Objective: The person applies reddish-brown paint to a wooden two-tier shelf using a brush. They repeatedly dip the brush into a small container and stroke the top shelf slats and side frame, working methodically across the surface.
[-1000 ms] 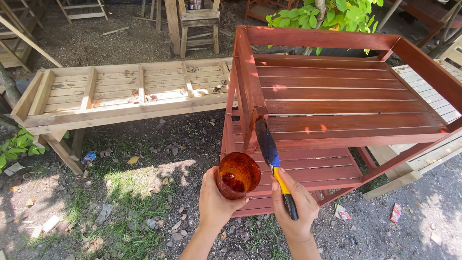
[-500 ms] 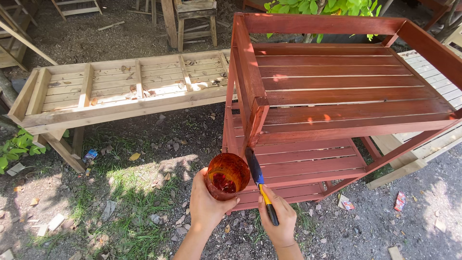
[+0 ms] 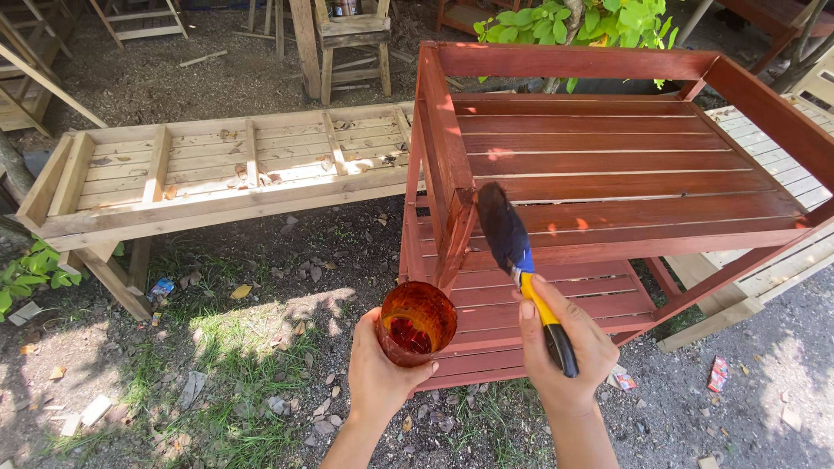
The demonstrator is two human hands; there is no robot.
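The right hand's fingers (image 3: 580,334) are wrapped shut around the black and yellow handle of a paintbrush (image 3: 524,269), thumb laid along the handle's near side, so the right hand (image 3: 565,352) holds it in a fist with the wrist coming up from the bottom edge of the view. The brush's long axis runs on a slant from the hand up and to the left: handle end low by the palm, dark bristle head at the top, pointing away from the person and towards the corner post of the red-stained wooden shelf unit (image 3: 608,174). The bristles lie just beside that post's slanted brace; whether they touch it cannot be told. To the left of these fingers, the left hand (image 3: 382,373) is clamped on a small stain-coated cup (image 3: 415,323), fingers curled round its lower wall from below, the forearm rising from the bottom edge. The cup stands nearly upright with its mouth tipped a little towards the camera, red-brown stain showing inside. Beyond both hands stands the shelf unit, and further left an unpainted wooden bench frame (image 3: 217,174) over dirt and patchy grass (image 3: 234,347).
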